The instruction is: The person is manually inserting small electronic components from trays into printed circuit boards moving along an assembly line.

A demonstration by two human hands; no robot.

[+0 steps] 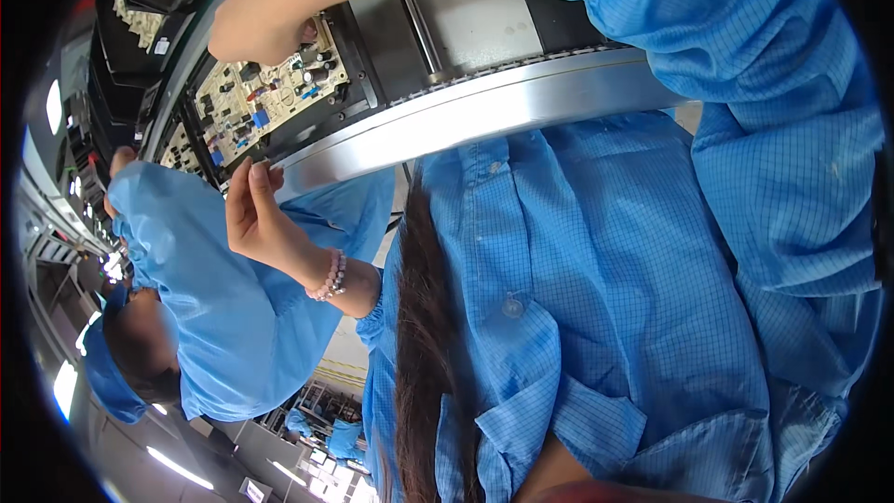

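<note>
My right hand [256,28] reaches across to a tan circuit board [289,93] in a dark frame on the line. Its fingers are curled down over the board and mostly hidden behind the hand; whatever they grip does not show. The board carries black capacitors, blue parts and small red parts. My left hand [265,214], with a beaded bracelet [331,278] at the wrist, is raised beside the near metal rail. Thumb and forefinger are pressed together there, and anything between them is too small to make out.
A shiny curved metal rail [484,102] with a chain runs between my body and the line. Black bins [135,47] holding pale parts stand beyond the board. Close on the left, a co-worker in a blue smock [233,289] reaches toward the line.
</note>
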